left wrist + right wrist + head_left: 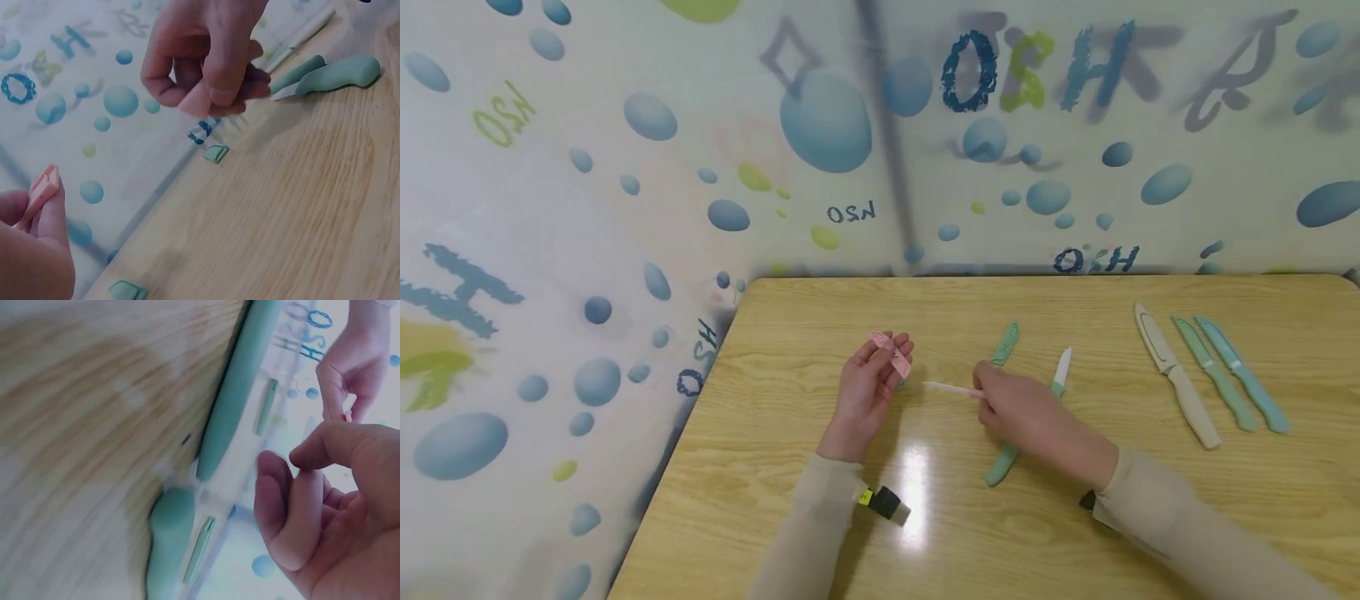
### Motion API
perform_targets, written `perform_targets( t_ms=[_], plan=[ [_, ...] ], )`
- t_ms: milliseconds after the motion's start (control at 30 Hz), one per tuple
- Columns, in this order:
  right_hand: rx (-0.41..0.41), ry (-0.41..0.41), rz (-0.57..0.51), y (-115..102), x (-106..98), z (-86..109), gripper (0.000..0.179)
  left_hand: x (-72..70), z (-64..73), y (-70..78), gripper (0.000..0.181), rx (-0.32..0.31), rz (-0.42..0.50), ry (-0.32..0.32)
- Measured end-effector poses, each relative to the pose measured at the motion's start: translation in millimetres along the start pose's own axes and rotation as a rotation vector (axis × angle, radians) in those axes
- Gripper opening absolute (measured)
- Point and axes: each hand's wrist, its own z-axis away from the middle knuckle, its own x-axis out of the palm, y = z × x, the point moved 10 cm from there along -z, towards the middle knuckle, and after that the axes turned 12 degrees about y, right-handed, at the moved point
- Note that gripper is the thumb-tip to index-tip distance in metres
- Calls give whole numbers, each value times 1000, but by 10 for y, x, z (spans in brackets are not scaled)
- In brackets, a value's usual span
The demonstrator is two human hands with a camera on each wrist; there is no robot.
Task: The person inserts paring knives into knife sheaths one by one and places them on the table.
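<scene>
Our left grip (863,390) pinches the pink sheath (900,363) left of the green knife (1002,465); our right grip (1018,406), clamped on the pink-handled knife (951,388), is above that green one. We'd best line up the slim white blade squarely, skin off its edge. The sheath looks smooth, plastic; the tabletop (760,417), wood-grained.

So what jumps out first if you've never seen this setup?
Likely the white-bladed knife in the right hand, its tip pointing toward the pink sheath held in the left hand. Next, toward the right end of the table, the row of cream, green and blue knives. Then the bubble-printed wall behind.
</scene>
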Motion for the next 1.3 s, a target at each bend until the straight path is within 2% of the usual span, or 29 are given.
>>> perform_targets(
  t_ms=[133, 300, 500, 667, 1100, 1300],
  plan=[
    [36, 2, -70, 82, -114, 106, 9, 21, 18, -14, 14, 0, 8, 1],
    [90, 14, -111, 200, -209, 228, 21, 83, 49, -70, 23, -8, -5, -21],
    [75, 27, -67, 252, -266, 333, 10, 154, 89, -171, 30, -20, -36, -34],
    [54, 47, -41, 271, -318, 428, 10, 217, 121, -271, 32, -38, -36, -40],
    [114, 67, -59, 326, -320, 623, 12, 359, 218, -526, 34, -77, -41, -79],
    [134, 78, -71, 347, -305, 675, 14, 396, 256, -649, 35, -101, -56, -76]
  ],
)
